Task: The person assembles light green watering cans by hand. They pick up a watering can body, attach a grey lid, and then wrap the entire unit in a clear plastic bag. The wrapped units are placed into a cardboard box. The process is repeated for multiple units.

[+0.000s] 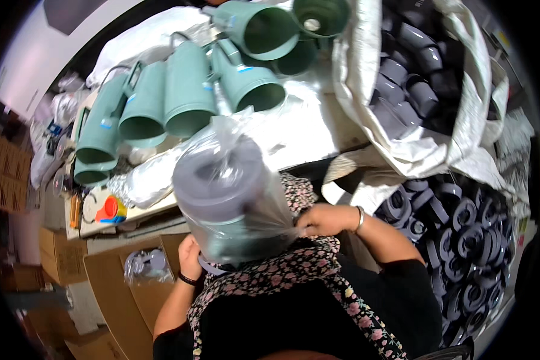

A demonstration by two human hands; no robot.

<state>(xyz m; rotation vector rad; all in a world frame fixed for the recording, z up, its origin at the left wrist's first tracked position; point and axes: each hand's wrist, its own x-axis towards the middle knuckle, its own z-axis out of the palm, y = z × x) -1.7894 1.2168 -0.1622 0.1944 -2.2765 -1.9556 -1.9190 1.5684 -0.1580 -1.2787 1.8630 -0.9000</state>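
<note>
A clear plastic bag (270, 201) wraps a green jug with a grey top (219, 174), tilted in front of my body. My left hand (190, 258) grips the jug's lower left side, with its fingers partly hidden behind it. A grey curved strip (213, 267) shows beside that hand. On the other side, my right hand (321, 219) is closed, pinching the edge of the plastic bag. The bag's gathered end sticks up above the grey top.
Several green jug shells (189, 90) with handles lie on the table (309, 129) ahead. White sacks at right hold grey cups (423, 96) and grey rings (471, 240). An open cardboard box (111, 294) is at lower left. An orange tape roll (108, 208) lies on the table's left end.
</note>
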